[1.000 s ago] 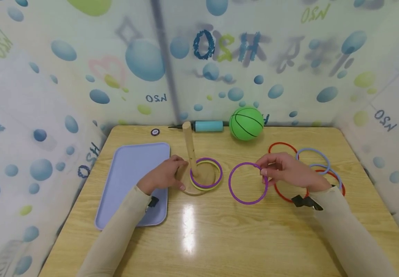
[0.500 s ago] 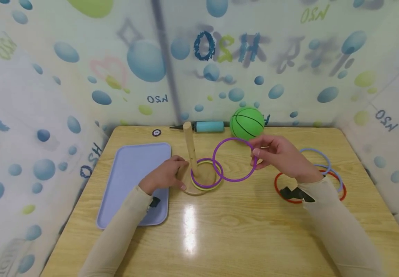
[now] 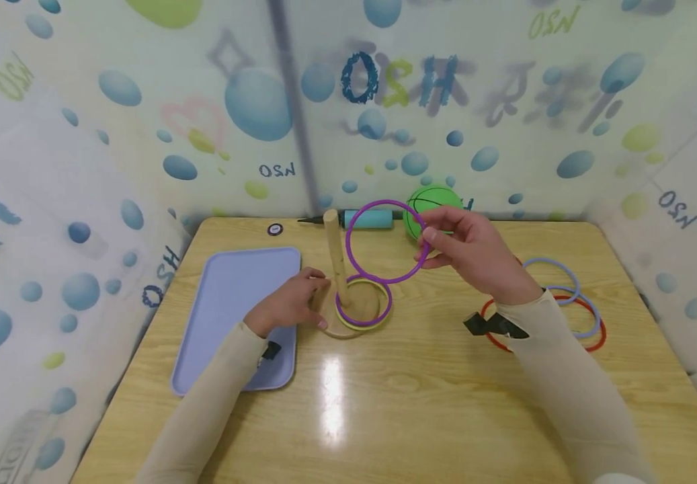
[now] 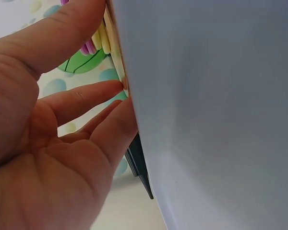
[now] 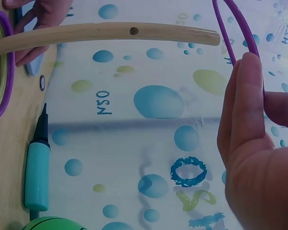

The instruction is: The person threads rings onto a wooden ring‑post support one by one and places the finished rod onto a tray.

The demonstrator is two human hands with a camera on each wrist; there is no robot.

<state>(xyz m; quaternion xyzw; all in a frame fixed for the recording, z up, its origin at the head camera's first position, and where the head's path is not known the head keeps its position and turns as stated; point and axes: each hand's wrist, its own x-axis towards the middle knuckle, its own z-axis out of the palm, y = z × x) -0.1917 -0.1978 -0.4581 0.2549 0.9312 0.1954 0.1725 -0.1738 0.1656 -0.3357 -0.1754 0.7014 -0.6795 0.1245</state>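
In the head view my right hand (image 3: 469,252) pinches a purple ring (image 3: 347,240) at its right side and holds it up, just right of an upright wooden peg (image 3: 337,262). The right wrist view shows this held ring (image 5: 246,29) close to the peg's free end. Around the foot of the peg, on its round base (image 3: 365,301), lie a yellow ring (image 3: 360,328) and another purple ring (image 3: 391,304). My left hand (image 3: 288,302) rests against the base's left edge, thumb and fingers spread; its fingertips meet that edge in the left wrist view.
A lavender tray (image 3: 233,289) lies left, under my left forearm. Behind are a small round disc (image 3: 275,229), a turquoise hand pump (image 3: 369,219) and a green ball (image 3: 435,195). Light blue rings (image 3: 579,286) and red rings (image 3: 604,336) overlap at the right, partly behind my right arm.
My right hand has lifted the purple ring up and leftward, from above the table right of the base to near the peg's top. My left hand has stayed at the base.
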